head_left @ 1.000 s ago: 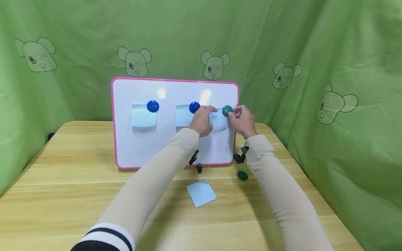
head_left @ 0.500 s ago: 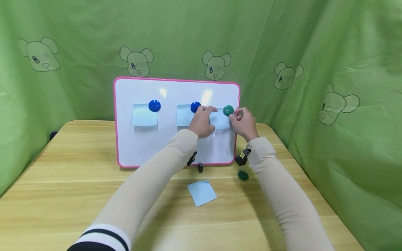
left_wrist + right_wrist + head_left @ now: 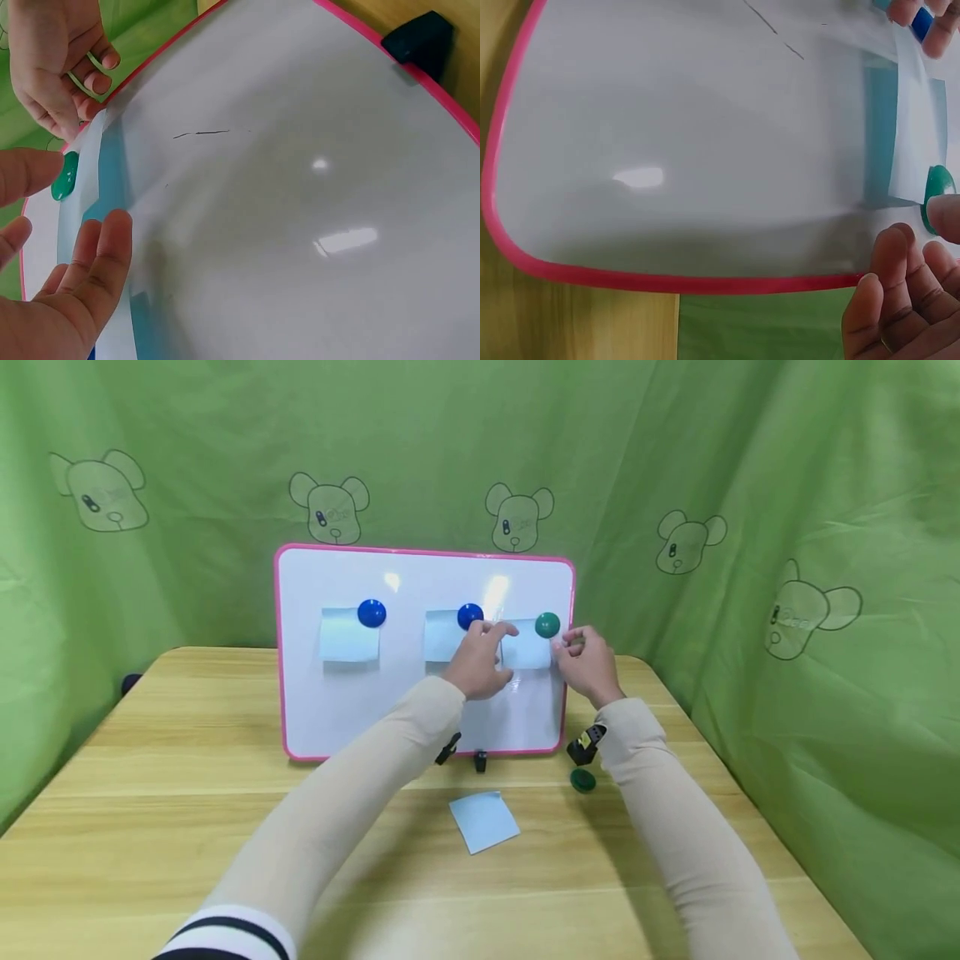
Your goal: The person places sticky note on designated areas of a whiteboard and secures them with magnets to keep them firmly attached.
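Observation:
A pink-framed whiteboard (image 3: pixel 397 710) stands on the table with three light-blue sticky notes in a row. On the right note (image 3: pixel 525 647), a green round magnet (image 3: pixel 547 625) sits at the upper right corner. My right hand (image 3: pixel 588 667) is just right of that magnet, apart from it, its fingers loosely bent and holding nothing. Between the middle note (image 3: pixel 442 637) and the right one, my left hand (image 3: pixel 478 662) hovers with spread, bent fingers and no object in them. Blue magnets pin the middle note and the left note (image 3: pixel 348 639).
A loose blue sticky note (image 3: pixel 484 822) lies on the wooden table (image 3: pixel 187 827) in front of the board. Another green magnet (image 3: pixel 582 780) rests near the right forearm. A black clip foot (image 3: pixel 481 761) supports the board's lower edge. Green curtain (image 3: pixel 420 443) surrounds the table.
My right hand has come away from the green magnet, down and to the right. The left hand has drawn slightly down from the board. The magnet stays on the right note.

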Tool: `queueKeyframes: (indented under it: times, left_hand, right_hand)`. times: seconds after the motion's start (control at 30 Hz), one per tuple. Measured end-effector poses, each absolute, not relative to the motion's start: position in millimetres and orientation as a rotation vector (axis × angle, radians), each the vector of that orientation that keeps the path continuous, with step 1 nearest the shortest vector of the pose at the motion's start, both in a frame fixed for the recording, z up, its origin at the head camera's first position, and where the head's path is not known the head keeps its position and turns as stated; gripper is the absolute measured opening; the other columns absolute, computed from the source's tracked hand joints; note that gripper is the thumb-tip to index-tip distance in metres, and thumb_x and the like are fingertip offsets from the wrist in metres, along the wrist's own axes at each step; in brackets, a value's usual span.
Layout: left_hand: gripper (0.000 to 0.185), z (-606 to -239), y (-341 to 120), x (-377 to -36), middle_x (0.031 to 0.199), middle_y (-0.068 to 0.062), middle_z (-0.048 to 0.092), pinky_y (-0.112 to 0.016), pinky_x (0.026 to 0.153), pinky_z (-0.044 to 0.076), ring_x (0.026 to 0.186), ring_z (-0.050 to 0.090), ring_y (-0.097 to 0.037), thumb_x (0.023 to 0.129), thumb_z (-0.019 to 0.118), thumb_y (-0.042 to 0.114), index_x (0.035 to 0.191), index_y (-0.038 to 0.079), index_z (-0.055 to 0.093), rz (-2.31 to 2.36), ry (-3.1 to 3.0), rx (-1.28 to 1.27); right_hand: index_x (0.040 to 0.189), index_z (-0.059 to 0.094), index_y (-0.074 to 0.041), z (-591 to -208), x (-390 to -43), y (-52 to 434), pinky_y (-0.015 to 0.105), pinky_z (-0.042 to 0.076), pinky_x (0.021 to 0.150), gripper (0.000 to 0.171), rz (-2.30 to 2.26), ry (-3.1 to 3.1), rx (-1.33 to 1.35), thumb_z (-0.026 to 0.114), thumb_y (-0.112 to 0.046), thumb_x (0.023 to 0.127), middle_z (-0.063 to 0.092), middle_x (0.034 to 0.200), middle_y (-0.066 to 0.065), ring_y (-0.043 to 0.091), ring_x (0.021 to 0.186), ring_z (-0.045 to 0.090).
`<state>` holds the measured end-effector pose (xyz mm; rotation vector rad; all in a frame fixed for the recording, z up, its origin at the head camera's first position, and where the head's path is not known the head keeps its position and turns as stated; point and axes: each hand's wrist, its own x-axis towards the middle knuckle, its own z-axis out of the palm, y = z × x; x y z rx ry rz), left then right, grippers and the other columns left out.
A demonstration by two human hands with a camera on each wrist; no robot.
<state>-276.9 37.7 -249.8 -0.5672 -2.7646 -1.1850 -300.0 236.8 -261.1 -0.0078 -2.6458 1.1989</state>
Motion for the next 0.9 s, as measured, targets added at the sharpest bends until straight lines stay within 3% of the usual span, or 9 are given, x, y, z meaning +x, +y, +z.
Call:
queueKeyframes:
  times: [0.47,0.9]
  left_hand:
    - [0.048,-263.0,18.8,-265.4,0.133,-0.008,0.049,-0.030,0.079,0.055,0.104,0.059,-0.020,0.094,0.062,0.016,0.139,0.014,0.046,-1.163,-2.784,-0.691]
    - [0.055,-280.8,6.8,-247.2,0.136,-0.010,0.049,-0.032,0.082,0.055,0.107,0.059,-0.021,0.093,0.065,0.022,0.143,0.016,0.043,-1.142,-2.895,-0.751]
  right_hand:
    - [0.121,0.052,0.000,-273.9,-294.7,247.4,0.036,0.052,0.071,0.035,1.182,-2.648,0.040,0.054,-0.026,0.098,0.059,0.105,0.019,0.030,0.090,0.058]
    - [0.116,0.053,0.001,-291.9,-287.5,257.1,0.036,0.054,0.070,0.029,1.200,-2.663,0.072,0.053,-0.021,0.098,0.059,0.101,0.019,0.029,0.086,0.060]
